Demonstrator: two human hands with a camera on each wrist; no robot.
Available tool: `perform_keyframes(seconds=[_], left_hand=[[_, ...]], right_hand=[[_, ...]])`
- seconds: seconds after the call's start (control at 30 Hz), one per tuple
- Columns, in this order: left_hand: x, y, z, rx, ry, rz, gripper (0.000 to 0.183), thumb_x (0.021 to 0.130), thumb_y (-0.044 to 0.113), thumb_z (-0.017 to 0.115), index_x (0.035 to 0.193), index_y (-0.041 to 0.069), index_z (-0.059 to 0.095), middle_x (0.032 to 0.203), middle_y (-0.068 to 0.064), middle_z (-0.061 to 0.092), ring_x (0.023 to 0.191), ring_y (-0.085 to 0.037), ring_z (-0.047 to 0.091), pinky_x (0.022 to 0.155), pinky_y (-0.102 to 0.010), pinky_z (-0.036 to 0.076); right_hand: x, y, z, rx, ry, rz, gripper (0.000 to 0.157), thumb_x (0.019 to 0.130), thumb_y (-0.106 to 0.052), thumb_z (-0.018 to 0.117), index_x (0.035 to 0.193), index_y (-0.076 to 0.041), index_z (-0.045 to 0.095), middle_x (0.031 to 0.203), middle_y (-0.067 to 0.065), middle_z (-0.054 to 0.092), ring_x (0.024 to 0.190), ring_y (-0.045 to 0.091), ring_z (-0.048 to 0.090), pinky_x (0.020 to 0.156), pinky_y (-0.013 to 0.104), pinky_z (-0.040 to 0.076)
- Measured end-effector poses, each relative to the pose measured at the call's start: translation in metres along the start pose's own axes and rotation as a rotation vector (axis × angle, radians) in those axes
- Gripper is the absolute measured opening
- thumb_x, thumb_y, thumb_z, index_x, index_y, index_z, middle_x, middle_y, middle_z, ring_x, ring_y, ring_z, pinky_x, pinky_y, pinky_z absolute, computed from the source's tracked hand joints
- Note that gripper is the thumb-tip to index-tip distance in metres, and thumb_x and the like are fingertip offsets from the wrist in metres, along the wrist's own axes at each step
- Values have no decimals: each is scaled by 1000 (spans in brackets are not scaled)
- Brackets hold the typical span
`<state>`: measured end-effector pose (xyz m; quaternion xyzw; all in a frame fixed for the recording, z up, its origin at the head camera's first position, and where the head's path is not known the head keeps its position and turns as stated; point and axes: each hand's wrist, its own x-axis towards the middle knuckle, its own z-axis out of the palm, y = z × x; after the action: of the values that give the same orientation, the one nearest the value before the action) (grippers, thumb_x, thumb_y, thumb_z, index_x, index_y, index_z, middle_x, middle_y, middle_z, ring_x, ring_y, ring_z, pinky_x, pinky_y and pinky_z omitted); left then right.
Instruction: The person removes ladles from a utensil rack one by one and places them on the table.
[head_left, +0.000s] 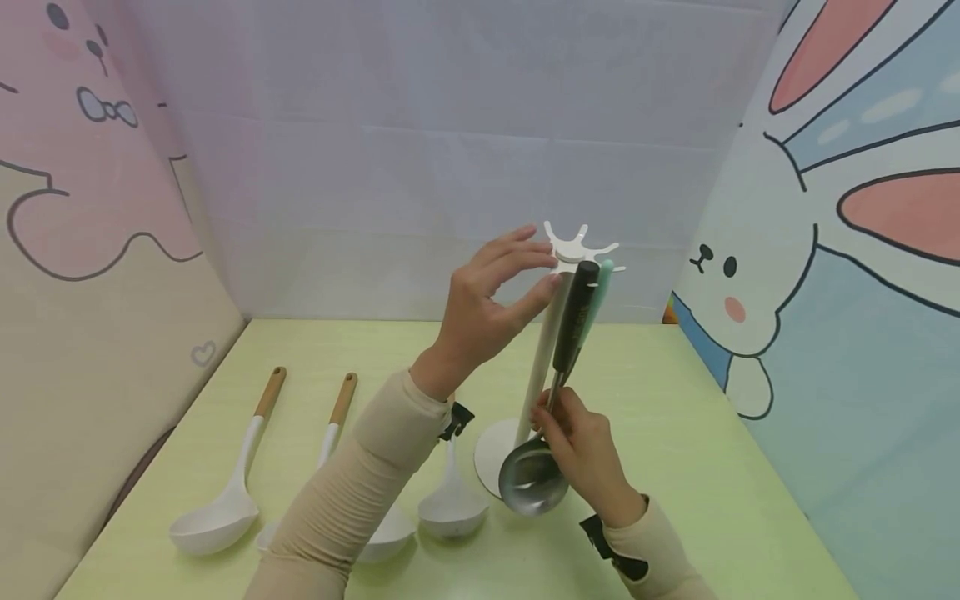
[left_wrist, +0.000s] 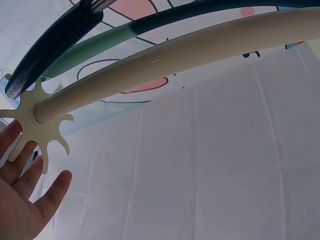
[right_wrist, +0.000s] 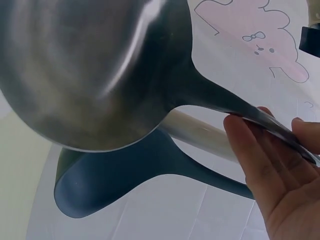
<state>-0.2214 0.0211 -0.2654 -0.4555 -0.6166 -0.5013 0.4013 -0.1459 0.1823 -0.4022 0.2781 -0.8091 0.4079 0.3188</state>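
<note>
A white utensil rack [head_left: 546, 350] with a hooked crown [head_left: 573, 248] stands on the table. My left hand [head_left: 495, 296] is at the crown's left side, fingers spread and fingertips at the hooks. My right hand [head_left: 585, 442] pinches the steel handle of a ladle [head_left: 534, 477] just above its bowl. The ladle is upright, bowl down, its black grip [left_wrist: 55, 50] at the crown's hooks. Behind it a utensil with a pale green handle [head_left: 602, 287] hangs along the pole; its dark, hollow head [right_wrist: 107, 182] shows beneath the steel bowl in the right wrist view.
Several white ladles with wooden handles lie on the table to the left, among them one at far left [head_left: 213, 521] and one by the rack's round base [head_left: 452, 504]. My left sleeve [head_left: 375, 467] partly covers the ones between. Printed cloth walls surround the table.
</note>
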Motion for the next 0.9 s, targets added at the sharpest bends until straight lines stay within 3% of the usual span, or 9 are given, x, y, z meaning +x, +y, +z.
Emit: perform_keyframes(seconds=[0.33,0.9], left_hand=[[-2,1,0,17,-7,-8,15,84,2,75,98,-3,73,106,-20,71,124,-31,58,107,-35,43],[-1,1,0,45,-13,5,13,85,3,73,97,-2,73,106,-19,71,124,-29,57,107,-34,43]], right_hand=[[-1,-1,2,-6,-11,38,19,87,10,68,96,-4,57,73,2,67,61,17,67,52,16,48],[5,-3,1,-36,10,23,20,86,10,70,94,-3,57,70,1,66,59,13,65,51,16,47]])
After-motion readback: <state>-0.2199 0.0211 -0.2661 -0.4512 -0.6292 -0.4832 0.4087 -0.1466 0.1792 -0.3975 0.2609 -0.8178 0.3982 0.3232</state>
